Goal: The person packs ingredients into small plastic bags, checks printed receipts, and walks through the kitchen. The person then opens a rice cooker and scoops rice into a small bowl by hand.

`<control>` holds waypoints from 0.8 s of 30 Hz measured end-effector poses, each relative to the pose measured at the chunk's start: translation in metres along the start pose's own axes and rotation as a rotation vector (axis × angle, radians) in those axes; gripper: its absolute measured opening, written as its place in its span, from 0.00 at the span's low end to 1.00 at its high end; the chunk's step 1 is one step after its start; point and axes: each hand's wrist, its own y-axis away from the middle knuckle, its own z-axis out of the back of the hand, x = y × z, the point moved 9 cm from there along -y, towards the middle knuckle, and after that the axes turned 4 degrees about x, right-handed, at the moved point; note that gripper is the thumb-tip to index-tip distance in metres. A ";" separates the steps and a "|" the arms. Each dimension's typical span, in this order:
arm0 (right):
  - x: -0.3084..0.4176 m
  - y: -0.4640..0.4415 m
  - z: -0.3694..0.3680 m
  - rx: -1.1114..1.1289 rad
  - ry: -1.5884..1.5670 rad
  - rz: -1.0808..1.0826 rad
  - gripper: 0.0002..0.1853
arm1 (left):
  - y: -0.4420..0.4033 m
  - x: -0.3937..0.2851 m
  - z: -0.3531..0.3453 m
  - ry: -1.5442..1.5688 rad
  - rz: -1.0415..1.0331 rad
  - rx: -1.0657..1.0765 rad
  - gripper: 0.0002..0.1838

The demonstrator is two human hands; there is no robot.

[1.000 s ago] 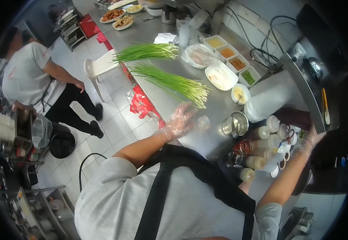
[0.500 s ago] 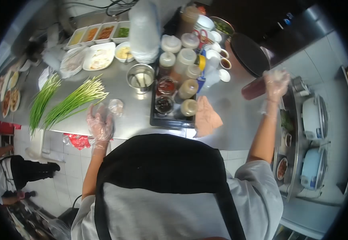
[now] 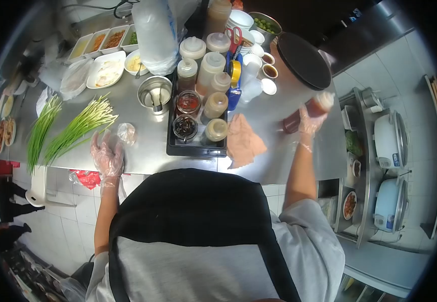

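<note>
In the head view my right hand point(image 3: 311, 124), in a clear plastic glove, is wrapped round a squeeze bottle point(image 3: 321, 102) of dark red sauce. The bottle is tilted over the right part of the steel table, its pale cap pointing up and right. My left hand point(image 3: 108, 157), gloved too, rests at the table's front edge with its fingers spread. Just beyond its fingertips lies a bunch of green chives or scallions point(image 3: 80, 128). A small crumpled clear plastic piece point(image 3: 126, 133) lies to its right. A second green bunch point(image 3: 43, 130) is farther left.
A black tray point(image 3: 197, 150) of sauce bottles and jars stands mid-table, with an orange cloth point(image 3: 245, 142) beside it. Left of it is a metal pot point(image 3: 154, 93). A round black plate point(image 3: 304, 61) and small sauce cups point(image 3: 270, 71) are behind. A white stool point(image 3: 38, 189) stands at left.
My right hand and the sauce bottle have moved left and nearer to me, and the bottle's cap end now shows. The whole view has shifted slightly. My left hand stays beside the green bunch.
</note>
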 end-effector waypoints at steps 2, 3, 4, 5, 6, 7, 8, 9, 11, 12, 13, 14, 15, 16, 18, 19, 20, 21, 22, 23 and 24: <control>0.014 -0.018 -0.018 0.253 0.088 -0.062 0.49 | 0.000 0.000 -0.001 -0.011 0.016 0.000 0.29; 0.022 -0.019 -0.028 0.423 0.172 -0.077 0.48 | 0.001 -0.001 -0.002 -0.014 0.023 0.007 0.29; 0.029 -0.017 -0.038 0.592 0.256 -0.091 0.46 | 0.000 -0.001 -0.002 -0.017 0.028 0.013 0.28; 0.031 -0.011 -0.050 0.759 0.338 -0.103 0.45 | 0.000 -0.001 -0.001 -0.021 0.034 0.017 0.28; 0.032 -0.007 -0.060 0.801 0.450 0.011 0.42 | 0.000 -0.001 0.000 -0.015 0.034 0.016 0.28; 0.030 -0.006 -0.066 0.840 0.569 0.071 0.42 | -0.001 -0.002 0.000 -0.010 0.035 0.015 0.29; 0.027 -0.004 -0.072 0.876 0.689 0.131 0.42 | -0.001 -0.002 0.001 -0.004 0.035 0.015 0.29; 0.031 0.000 -0.076 0.910 0.810 0.192 0.42 | -0.001 -0.001 0.000 0.002 0.034 0.012 0.29; 0.043 0.003 -0.083 0.932 0.975 0.278 0.41 | -0.001 0.001 0.000 0.012 0.032 0.006 0.29; 0.049 0.003 -0.085 0.942 1.058 0.320 0.40 | -0.001 0.002 0.000 0.012 0.034 0.004 0.29; 0.055 0.001 -0.086 0.933 1.110 0.350 0.37 | -0.001 0.002 0.000 0.012 0.035 0.001 0.30; 0.060 -0.002 -0.088 0.923 1.162 0.379 0.33 | -0.001 0.002 0.000 0.012 0.036 -0.002 0.30; 0.064 -0.005 -0.092 0.913 1.213 0.410 0.30 | -0.001 0.003 0.000 0.013 0.035 -0.006 0.30; 0.064 -0.010 -0.096 0.904 1.225 0.428 0.26 | 0.000 0.003 -0.001 0.015 0.033 -0.010 0.30; 0.069 -0.017 -0.100 0.885 1.250 0.461 0.18 | 0.000 0.005 -0.002 0.019 0.039 -0.008 0.31; 0.076 -0.015 -0.101 0.906 1.277 0.481 0.16 | 0.000 0.005 -0.002 0.022 0.048 -0.002 0.31; 0.084 -0.015 -0.099 0.927 1.305 0.500 0.15 | 0.000 0.005 -0.002 0.025 0.055 0.004 0.31; 0.093 -0.014 -0.098 0.947 1.333 0.518 0.14 | 0.000 0.006 -0.003 0.022 0.059 0.006 0.31; 0.094 -0.015 -0.099 0.954 1.332 0.524 0.14 | 0.001 0.006 -0.004 0.020 0.063 0.007 0.32; 0.095 -0.017 -0.100 0.959 1.330 0.529 0.14 | 0.001 0.007 -0.004 0.018 0.067 0.009 0.32; 0.095 -0.019 -0.102 0.966 1.329 0.534 0.14 | 0.001 0.007 -0.005 0.014 0.065 0.007 0.32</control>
